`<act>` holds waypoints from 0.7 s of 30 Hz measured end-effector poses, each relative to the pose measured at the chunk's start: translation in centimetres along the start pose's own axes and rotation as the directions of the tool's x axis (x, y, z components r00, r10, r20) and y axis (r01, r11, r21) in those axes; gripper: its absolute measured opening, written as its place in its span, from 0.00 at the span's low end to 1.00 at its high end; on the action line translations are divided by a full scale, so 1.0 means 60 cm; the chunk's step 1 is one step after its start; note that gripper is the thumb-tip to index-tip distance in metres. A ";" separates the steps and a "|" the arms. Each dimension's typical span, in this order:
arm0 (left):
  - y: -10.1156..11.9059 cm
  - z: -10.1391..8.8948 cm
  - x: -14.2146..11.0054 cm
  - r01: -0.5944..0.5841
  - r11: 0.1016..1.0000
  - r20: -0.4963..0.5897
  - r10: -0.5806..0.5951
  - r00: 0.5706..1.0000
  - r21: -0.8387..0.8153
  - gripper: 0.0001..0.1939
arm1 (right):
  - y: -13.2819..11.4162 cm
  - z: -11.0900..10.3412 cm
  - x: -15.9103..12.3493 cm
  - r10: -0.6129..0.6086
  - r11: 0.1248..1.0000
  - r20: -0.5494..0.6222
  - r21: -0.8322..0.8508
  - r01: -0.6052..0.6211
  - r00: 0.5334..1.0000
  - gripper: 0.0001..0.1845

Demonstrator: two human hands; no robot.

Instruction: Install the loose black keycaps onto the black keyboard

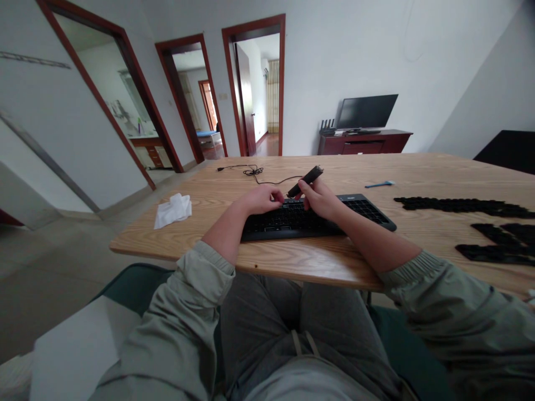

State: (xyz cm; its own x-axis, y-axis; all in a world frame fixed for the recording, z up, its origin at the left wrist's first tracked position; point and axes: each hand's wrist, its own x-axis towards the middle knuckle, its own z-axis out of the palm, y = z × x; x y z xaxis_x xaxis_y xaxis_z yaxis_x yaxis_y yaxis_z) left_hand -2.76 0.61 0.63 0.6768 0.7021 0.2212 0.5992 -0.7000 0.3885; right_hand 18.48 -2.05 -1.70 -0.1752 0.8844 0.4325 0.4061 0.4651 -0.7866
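Note:
A black keyboard (pixel 288 227) lies on the table in front of me. On its right part, the key spaces show a bare grid without caps. In my right hand (pixel 320 197) is a thick black pen-like tool (pixel 309 179), tilted, its narrow lower end pointing down left over the back of the keyboard. My left hand (pixel 261 199) rests at the keyboard's back left edge with its fingers curled; whether they hold anything is hidden. The keyboard's cable (pixel 278 182) runs back left to a small coil and a plug.
Rows of loose black keycaps (pixel 455 205) lie at the right, with more keycaps (pixel 497 250) nearer me. A blue brush (pixel 379 184) lies behind them. Crumpled white tissue (pixel 173 210) sits near the left end of the wooden table (pixel 200 223).

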 end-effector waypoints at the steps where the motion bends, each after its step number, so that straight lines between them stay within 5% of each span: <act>1: 0.000 0.000 0.000 -0.003 1.000 -0.001 0.003 1.000 -0.004 0.10 | 0.000 -0.001 0.000 0.007 1.000 -0.003 0.009 -0.007 1.000 0.23; 21: 0.023 0.002 0.001 -0.007 0.993 0.058 0.000 0.998 0.118 0.10 | 0.009 -0.015 0.002 0.013 0.983 0.017 -0.183 -0.010 1.000 0.21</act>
State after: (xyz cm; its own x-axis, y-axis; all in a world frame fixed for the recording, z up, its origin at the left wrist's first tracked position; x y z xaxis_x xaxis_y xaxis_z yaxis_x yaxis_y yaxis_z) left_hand -1.86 -0.33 1.10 0.7005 0.6933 0.1692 0.6408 -0.7154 0.2787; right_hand 19.51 -1.71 -1.65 -0.1849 0.8908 0.4150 0.5653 0.4418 -0.6966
